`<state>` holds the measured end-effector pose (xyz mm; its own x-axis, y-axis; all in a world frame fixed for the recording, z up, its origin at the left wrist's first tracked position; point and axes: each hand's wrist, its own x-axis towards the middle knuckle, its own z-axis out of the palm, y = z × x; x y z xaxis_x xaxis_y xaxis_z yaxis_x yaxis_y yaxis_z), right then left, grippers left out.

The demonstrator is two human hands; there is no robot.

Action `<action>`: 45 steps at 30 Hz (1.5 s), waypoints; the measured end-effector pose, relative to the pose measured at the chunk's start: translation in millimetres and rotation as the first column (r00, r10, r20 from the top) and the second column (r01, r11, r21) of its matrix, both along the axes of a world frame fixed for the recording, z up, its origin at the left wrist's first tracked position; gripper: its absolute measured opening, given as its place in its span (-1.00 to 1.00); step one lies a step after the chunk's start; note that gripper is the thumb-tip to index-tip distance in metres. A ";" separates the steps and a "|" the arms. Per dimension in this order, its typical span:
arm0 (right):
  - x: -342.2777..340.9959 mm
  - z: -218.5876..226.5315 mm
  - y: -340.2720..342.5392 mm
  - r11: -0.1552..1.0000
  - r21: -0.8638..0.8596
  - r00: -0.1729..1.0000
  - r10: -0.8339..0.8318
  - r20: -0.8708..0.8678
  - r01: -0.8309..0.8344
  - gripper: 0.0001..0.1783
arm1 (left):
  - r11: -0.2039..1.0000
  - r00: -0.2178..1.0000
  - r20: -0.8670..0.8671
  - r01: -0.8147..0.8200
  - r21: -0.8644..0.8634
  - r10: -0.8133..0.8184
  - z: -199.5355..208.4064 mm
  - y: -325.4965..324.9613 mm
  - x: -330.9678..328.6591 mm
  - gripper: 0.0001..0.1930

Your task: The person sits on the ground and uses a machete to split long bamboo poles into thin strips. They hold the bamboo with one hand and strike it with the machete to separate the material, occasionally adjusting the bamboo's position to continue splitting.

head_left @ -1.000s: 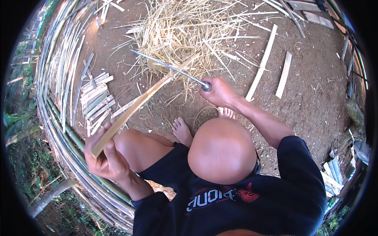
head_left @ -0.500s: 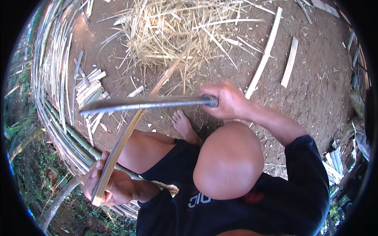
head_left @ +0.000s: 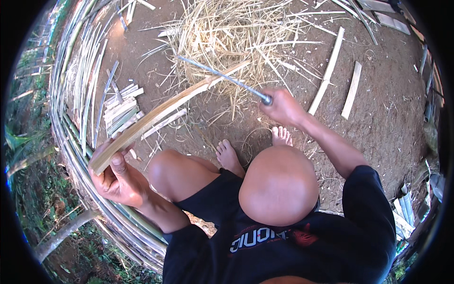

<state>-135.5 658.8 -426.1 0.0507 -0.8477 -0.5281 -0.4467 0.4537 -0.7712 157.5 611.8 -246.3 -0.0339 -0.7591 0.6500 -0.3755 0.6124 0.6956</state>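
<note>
blade's off the middle: the knife [head_left: 246, 88] now crosses the strip [head_left: 156, 116] toward its far end, close to a raised ridge. half a second ago it lay broadside over mid-strip, tip out to the left; now it's seen thin, tip up-left. for the work on the strip i'd read that as the blade back at the far side between passes, not mid-stroke. can't tell if edge and strip touch.

state: left grip [head_left: 124, 183] closed on the near end of the strip, thumb alongside. right grip [head_left: 283, 109] wrapped round the knife handle.

strip is up in the air, slanting from the left grip out past the left knee [head_left: 166, 168], far end over the shavings pile [head_left: 222, 38].

other diffs vs that frame: strip lies at a flatter slant, left grip higher in view, away from the hip. both feet [head_left: 230, 156] show now; only one did then. whole view shifted, so some of that is head motion. pose is close to the one a second back.

stack of short slats [head_left: 120, 111] sits left on the ground [head_left: 378, 142], same as then.
</note>
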 end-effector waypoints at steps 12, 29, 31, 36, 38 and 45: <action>3.5 -57.5 -15.8 0.977 -0.210 0.989 0.012 -0.147 -0.043 -0.78 | 0.998 0.997 -0.072 -0.012 0.068 0.017 -10.0 -0.5 26.0 -0.80; -76.6 -216.4 -14.7 0.970 0.146 0.881 -0.106 -0.461 0.194 -0.67 | 0.992 0.986 -0.165 0.045 0.115 -0.026 -14.6 -27.4 39.1 -0.74; -81.7 -230.6 -12.7 0.976 0.044 0.847 -0.161 -0.506 0.212 -0.63 | 0.990 0.985 -0.173 0.032 0.134 -0.008 -12.1 -31.5 35.2 -0.74; -70.3 -207.2 14.1 0.958 0.157 0.958 -0.207 -0.196 0.239 -0.61 | 0.988 0.971 -0.233 -0.026 0.150 0.061 -1.6 -51.3 17.1 -0.78; -47.7 -174.7 19.5 0.934 0.199 0.954 -0.284 -0.094 0.298 -0.66 | 0.987 0.975 -0.210 -0.039 0.155 0.071 6.2 -60.8 20.0 -0.77; -17.0 -41.8 -0.4 0.939 0.011 0.938 -0.345 0.027 0.345 -0.64 | 0.984 0.995 -0.099 0.025 0.179 -0.007 68.9 -82.5 -10.6 -0.76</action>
<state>-152.5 658.4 -467.9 -0.2293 -0.8124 -0.5361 -0.2402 0.5810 -0.7777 146.9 529.3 -177.4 0.0098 -0.8636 0.5041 -0.2919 0.4797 0.8274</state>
